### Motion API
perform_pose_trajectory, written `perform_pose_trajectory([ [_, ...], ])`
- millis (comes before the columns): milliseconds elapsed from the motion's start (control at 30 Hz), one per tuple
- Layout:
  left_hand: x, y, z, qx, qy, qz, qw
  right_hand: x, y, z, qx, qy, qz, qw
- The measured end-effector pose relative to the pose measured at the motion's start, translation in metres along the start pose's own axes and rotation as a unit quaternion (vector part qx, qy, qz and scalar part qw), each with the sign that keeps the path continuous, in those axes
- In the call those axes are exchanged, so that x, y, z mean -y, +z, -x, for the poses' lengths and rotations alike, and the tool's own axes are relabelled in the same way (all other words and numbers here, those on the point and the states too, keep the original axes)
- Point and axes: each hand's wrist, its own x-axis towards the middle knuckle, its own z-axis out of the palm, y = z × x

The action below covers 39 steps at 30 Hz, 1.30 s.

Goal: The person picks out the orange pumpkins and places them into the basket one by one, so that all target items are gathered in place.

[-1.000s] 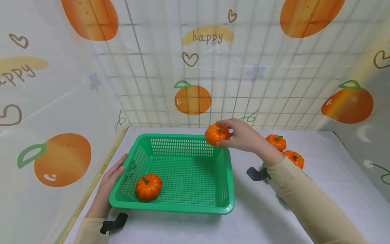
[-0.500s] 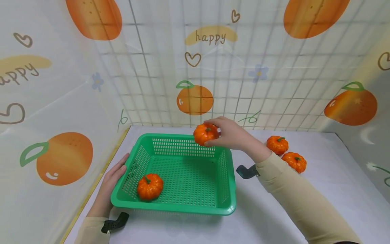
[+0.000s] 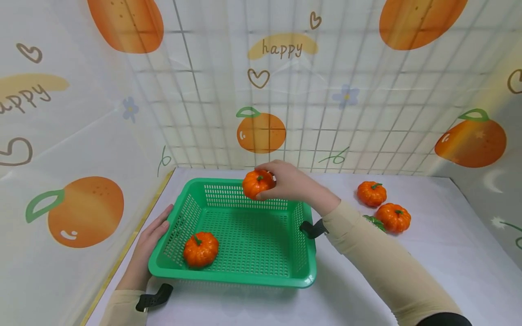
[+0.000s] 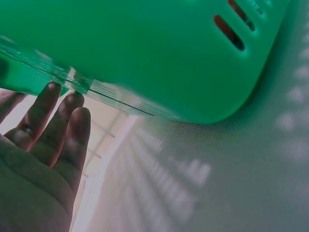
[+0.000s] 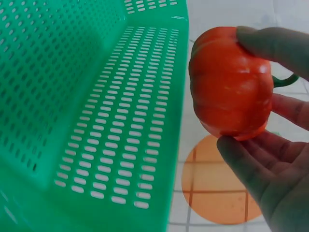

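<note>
A small orange pumpkin (image 3: 256, 184) with a green stem is pinched in my right hand (image 3: 287, 182), held above the far rim of a green plastic basket (image 3: 228, 280). The right wrist view shows thumb and fingers on opposite sides of this pumpkin (image 5: 231, 82), beside the perforated basket wall (image 5: 118, 121). My left hand (image 3: 147, 242) rests with extended fingers against the basket's left side; in the left wrist view the fingertips (image 4: 77, 123) touch the basket's outside (image 4: 145, 58). Inside the basket, a second orange pumpkin (image 3: 200, 250) sits in the near left corner.
Two more orange pumpkins (image 3: 371, 194) (image 3: 393, 218) lie on the white tabletop (image 3: 440, 258) to the right. A green item (image 3: 374, 222), partly hidden by my right sleeve, lies beside them. A printed curtain over a wire grid (image 3: 310, 108) stands behind the table.
My right hand has carried its pumpkin leftward, from the basket's far right corner to over the middle of the far rim. The left hand keeps its place on the basket.
</note>
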Motion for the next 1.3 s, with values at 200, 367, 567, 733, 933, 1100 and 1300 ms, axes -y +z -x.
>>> perform_pose_trajectory([
  [200,0.000,0.000,0.000,-0.005,-0.003,-0.004,1.0000,0.004,0.010,-0.008,0.012,-0.011,0.000,0.9999],
  [367,0.001,0.001,0.000,-0.005,0.001,-0.004,1.0000,0.010,0.017,-0.013,0.031,-0.020,0.006,0.9993],
  [567,0.001,0.000,-0.002,0.001,0.005,-0.003,1.0000,0.017,0.027,-0.021,0.050,-0.021,0.024,0.9982],
  [733,0.001,0.000,-0.002,0.004,0.014,0.004,0.9999,0.021,0.035,-0.025,0.064,-0.023,0.025,0.9973],
  [933,0.000,0.000,-0.002,0.005,0.013,0.005,0.9999,0.022,0.046,-0.033,0.079,-0.032,0.030,0.9959],
  [1100,-0.001,0.000,-0.003,0.006,0.010,0.001,0.9999,0.024,0.058,-0.039,0.092,-0.039,0.038,0.9943],
  [1300,-0.001,-0.001,-0.003,0.007,0.011,0.003,0.9999,0.029,0.071,-0.046,0.099,-0.051,0.046,0.9927],
])
